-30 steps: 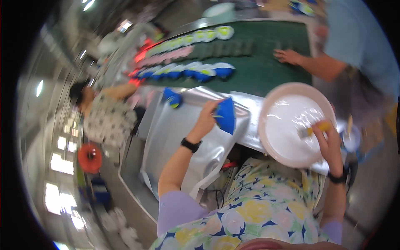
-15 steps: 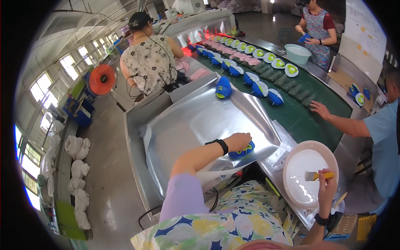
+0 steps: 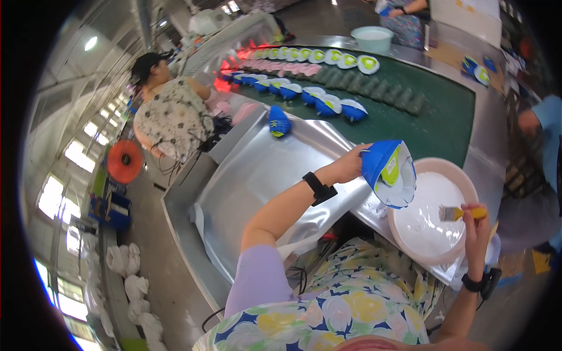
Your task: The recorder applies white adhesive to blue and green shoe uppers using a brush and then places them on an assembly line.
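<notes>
Lifted off the silver sheet (image 3: pixel 281 187) since half a second ago, the blue shoe upper (image 3: pixel 389 174) is gripped by the left hand (image 3: pixel 346 167) near the pinkish basin (image 3: pixel 471 190) (white liquid (image 3: pixel 427 202) inside) — the right hand (image 3: pixel 477 231) clasps a yellow-handled brush (image 3: pixel 454 214).

The shoe upper (image 3: pixel 375 165) is blue (lime and white inside), the brush's handle (image 3: pixel 478 213) yellow, the basin (image 3: pixel 403 241) pale pink, its liquid (image 3: pixel 430 202) white, the apron (image 3: pixel 345 316) floral.
</notes>
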Action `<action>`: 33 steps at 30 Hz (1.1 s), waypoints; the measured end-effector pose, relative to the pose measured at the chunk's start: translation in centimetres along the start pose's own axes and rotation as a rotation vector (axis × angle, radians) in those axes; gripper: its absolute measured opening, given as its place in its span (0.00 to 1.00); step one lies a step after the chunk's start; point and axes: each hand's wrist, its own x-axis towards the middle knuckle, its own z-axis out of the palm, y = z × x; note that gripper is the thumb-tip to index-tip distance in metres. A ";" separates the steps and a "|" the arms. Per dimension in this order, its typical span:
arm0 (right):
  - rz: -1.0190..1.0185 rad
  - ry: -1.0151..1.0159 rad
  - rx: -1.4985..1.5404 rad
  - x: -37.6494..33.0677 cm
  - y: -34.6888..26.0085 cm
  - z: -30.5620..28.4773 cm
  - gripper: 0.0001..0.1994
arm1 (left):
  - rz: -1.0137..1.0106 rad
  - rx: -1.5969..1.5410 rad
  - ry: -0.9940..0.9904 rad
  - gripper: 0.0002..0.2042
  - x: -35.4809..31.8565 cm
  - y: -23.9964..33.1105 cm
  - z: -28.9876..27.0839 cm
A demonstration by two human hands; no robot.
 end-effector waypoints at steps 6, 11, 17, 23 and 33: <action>-0.069 0.070 0.084 2.1 -1.0 0.6 0.05 | 0.120 0.415 -0.107 0.21 0.9 1.7 0.7; -0.249 0.085 0.122 4.5 -2.7 3.5 0.07 | 0.038 0.101 -0.052 0.18 0.6 3.1 2.7; -0.311 0.277 -0.124 3.9 -3.4 5.0 0.09 | 0.399 0.237 0.161 0.18 -0.9 3.0 6.8; 0.030 0.334 0.067 1.9 -2.1 7.3 0.14 | 0.337 -0.279 0.350 0.24 -2.1 0.9 7.8; 0.230 0.244 0.426 0.9 -3.4 8.5 0.13 | 0.899 0.920 0.530 0.23 -0.7 4.9 8.1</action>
